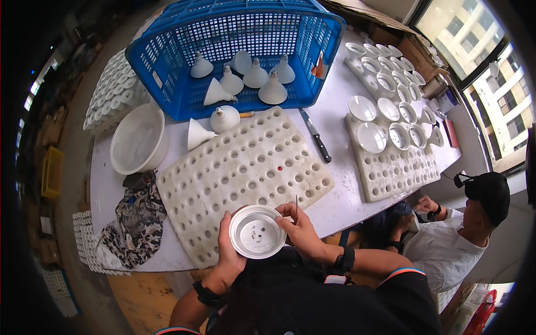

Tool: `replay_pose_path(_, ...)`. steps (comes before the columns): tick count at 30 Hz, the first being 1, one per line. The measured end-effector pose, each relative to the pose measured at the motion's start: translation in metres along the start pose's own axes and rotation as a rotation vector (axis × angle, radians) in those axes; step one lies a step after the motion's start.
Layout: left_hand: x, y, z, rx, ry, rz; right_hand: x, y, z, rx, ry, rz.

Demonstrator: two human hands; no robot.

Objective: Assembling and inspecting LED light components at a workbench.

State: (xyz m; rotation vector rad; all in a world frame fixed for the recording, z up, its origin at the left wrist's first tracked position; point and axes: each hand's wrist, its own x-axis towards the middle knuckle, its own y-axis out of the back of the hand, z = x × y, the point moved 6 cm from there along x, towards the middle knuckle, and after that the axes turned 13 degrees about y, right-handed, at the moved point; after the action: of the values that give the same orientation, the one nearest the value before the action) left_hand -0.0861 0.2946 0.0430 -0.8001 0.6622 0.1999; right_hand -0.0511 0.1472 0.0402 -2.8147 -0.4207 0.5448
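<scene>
Close to my body, my left hand is wrapped round the left side of a white round lamp housing. Its open face is turned up, showing a pale disc inside with small dark parts. At the housing's right rim is my right hand, its thumb near or on the edge. Between thumb and forefinger it pinches a thin, dark, pointed tool standing upright; its exact kind is unclear. Beyond both hands lies a pale foam tray full of round holes, with a small red bit on it.
A blue crate on its side holds several white lamps. A knife lies right of the foam tray. Left are a white bowl and camouflage cloth. Another foam tray carries housings and lenses; a person sits right.
</scene>
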Motion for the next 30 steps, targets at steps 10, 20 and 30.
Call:
replay_pose_path(10, -0.034, -0.023, 0.020, 0.153, -0.207, -0.253, 0.004, -0.002, -0.035, -0.111, 0.104, -0.164)
replay_pose_path(20, -0.072, -0.032, -0.007, 0.118, 0.110, -0.404, -0.037, -0.031, -0.072, 0.078, 0.399, -0.101)
replay_pose_path(30, -0.069, -0.026, -0.009, 0.259, 0.049, -0.335, -0.045, -0.039, -0.059, 0.109, 0.286, -0.221)
